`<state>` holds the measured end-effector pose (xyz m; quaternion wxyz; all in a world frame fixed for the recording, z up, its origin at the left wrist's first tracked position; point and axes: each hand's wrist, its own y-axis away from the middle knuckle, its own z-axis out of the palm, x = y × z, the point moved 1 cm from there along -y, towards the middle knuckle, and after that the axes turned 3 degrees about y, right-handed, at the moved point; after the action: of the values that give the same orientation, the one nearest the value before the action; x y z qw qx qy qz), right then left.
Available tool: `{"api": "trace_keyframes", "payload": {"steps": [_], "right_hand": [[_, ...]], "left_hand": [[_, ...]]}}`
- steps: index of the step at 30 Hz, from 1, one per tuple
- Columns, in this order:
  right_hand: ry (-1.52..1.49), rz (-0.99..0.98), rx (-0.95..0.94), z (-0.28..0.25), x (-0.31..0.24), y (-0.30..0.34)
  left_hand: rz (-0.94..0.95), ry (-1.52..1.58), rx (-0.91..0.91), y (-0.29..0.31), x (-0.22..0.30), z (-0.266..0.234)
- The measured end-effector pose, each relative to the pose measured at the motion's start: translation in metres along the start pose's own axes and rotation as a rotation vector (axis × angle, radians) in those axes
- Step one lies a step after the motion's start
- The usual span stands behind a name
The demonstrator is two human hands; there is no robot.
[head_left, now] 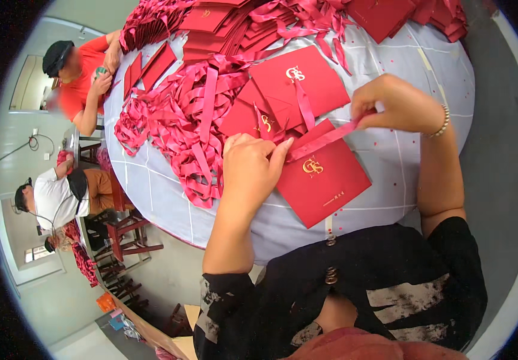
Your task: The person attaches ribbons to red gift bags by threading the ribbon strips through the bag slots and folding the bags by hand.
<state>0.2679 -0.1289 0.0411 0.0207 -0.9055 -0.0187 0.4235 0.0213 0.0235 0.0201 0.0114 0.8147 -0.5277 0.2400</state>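
Right hand [394, 105] pinches a ribbon [322, 142]; left hand [248, 167] curls at its other end, grip unclear; card [326, 191] between them.

A round table draped in pale, white-lined cloth [397, 168] carries a tangled heap of pinkish-red ribbons [181, 120], from where I stand. Beside it, gold-emblemed red cards overlap; one square card [331, 192] lies near the close edge. Stacks of red cards [211, 36] crowd the far side, and tiny red specks [375, 143] dot the cloth.
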Motion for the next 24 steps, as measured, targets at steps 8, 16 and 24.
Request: {"api": "trace_keyframes", "payload": {"steps": [8, 16, 24], "right_hand": [[-0.181, 0.077, 0.135, -0.036, 0.014, 0.030], [-0.761, -0.240, 0.284, -0.008, 0.013, 0.004], [-0.430, 0.107, -0.115, 0.036, -0.016, -0.015]], "left_hand": [[0.023, 0.015, -0.038, 0.002, -0.006, -0.003], [0.027, 0.265, -0.179, -0.003, 0.004, -0.018], [0.139, 0.413, -0.072, -0.001, 0.015, 0.007]]}}
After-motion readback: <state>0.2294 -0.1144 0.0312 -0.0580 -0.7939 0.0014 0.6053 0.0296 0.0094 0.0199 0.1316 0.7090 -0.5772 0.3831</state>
